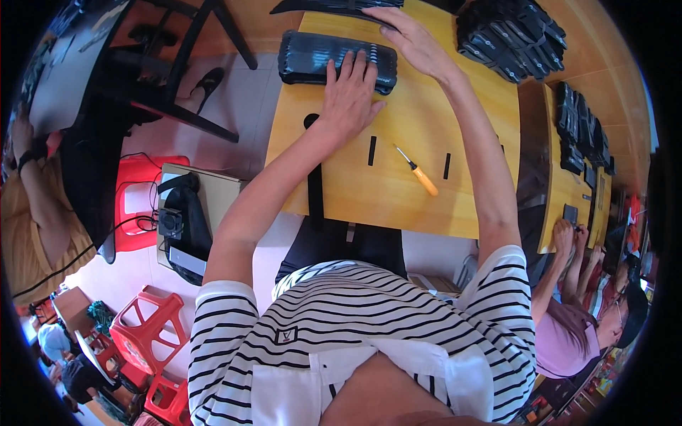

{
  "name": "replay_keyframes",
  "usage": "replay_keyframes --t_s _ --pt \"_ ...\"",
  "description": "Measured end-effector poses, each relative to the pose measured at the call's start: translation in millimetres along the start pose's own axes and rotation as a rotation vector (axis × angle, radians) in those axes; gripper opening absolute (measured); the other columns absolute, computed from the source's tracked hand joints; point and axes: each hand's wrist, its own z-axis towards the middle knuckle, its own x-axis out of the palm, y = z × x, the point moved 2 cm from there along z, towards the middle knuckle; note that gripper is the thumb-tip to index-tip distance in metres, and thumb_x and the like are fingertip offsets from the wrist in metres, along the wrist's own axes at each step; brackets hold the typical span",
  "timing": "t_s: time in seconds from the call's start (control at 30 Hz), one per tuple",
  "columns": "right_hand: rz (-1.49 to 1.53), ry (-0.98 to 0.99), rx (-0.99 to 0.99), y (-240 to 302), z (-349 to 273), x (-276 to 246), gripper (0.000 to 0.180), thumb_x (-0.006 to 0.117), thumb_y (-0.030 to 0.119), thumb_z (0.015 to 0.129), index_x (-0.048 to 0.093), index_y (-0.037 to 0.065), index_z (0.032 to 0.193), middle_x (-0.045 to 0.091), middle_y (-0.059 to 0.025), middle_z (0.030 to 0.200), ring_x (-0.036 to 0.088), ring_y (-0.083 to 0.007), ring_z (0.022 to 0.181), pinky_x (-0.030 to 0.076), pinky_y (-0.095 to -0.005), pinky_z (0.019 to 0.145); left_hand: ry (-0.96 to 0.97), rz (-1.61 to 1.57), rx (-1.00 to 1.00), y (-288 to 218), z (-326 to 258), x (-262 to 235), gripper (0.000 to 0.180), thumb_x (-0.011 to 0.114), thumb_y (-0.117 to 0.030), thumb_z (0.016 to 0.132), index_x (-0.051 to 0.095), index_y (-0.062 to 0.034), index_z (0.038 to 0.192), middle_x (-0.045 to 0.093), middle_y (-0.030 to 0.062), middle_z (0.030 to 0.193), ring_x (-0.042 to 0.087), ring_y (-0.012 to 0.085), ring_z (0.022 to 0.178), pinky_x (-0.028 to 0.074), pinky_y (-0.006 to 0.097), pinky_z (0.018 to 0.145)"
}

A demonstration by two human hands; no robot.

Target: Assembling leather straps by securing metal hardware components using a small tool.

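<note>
My left hand [349, 99] lies flat on a bundle of glossy black plastic pieces [305, 60], fingers stretched over its near edge. The bundle rests near the far left edge of the yellow table. Beyond it, my right hand [415, 42] grips the right end of a thin black flat piece [320, 8], thumb below and fingers above. The top of that piece is cut off by the picture's rim. An orange-handled screwdriver [425, 179] lies on the table nearer to me, apart from both hands.
Dark slots [372, 150] mark the yellow table [341, 192]. Black bundles [508, 35] are stacked at its far right; more [579, 128] sit on another table, where co-workers' hands [565, 234] work. A cardboard box [220, 188] and red stools [149, 330] stand left. Another person sits far left.
</note>
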Motion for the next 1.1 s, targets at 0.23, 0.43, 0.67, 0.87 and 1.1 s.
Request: replay_keyframes --t_s 0.23,0.43,0.67,0.87,1.1 --pt "-0.263 0.05 -0.027 3 -15 24 0.041 0.051 0.013 0.083 0.05 0.016 0.123 0.049 -0.0091 0.123 0.048 -0.0255 0.113 0.036 -0.0419 0.093 0.007 0.01 -0.013 -1 2 0 0.07 0.069 -0.031 0.071 0.038 -0.0008 0.126 0.034 0.0187 0.133 0.031 0.0357 0.125 0.026 0.056 0.1" --pt "-0.373 0.144 -0.005 1 -32 38 0.048 0.048 0.004 0.083 0.044 0.018 0.129 0.043 -0.0101 0.13 0.043 -0.0284 0.118 0.035 -0.0414 0.097 0.034 -0.023 -0.009 1 0 -2 0.069 0.07 -0.028 0.07 0.038 -0.0014 0.125 0.038 0.0178 0.125 0.035 0.0335 0.121 0.028 0.054 0.1" --pt "-0.277 0.06 -0.024 -1 -35 46 0.043 0.05 0.009 0.081 0.048 0.013 0.124 0.047 -0.0126 0.126 0.044 -0.0278 0.117 0.035 -0.0431 0.096 -0.076 -0.069 0.033 5 -8 -5 0.058 0.067 -0.014 0.071 0.042 -0.0004 0.122 0.042 0.018 0.119 0.038 0.0321 0.118 0.029 0.045 0.102" --pt "-0.233 0.032 0.02 3 -35 46 0.044 0.051 0.007 0.08 0.049 0.011 0.124 0.046 -0.0134 0.126 0.043 -0.0284 0.118 0.034 -0.0421 0.097 -0.131 -0.077 0.043 16 -20 -9 0.055 0.064 -0.007 0.07 0.043 0.001 0.12 0.042 0.0153 0.124 0.038 0.029 0.12 0.028 0.043 0.102" --pt "-0.434 0.117 0.068 7 -40 52 0.044 0.047 0.023 0.089 0.041 0.016 0.131 0.038 -0.014 0.134 0.036 -0.031 0.124 0.029 -0.0453 0.102 -0.118 -0.106 0.039 24 -24 -8 0.045 0.06 -0.005 0.074 0.048 -0.0014 0.117 0.048 0.0135 0.119 0.043 0.0298 0.116 0.031 0.043 0.101"
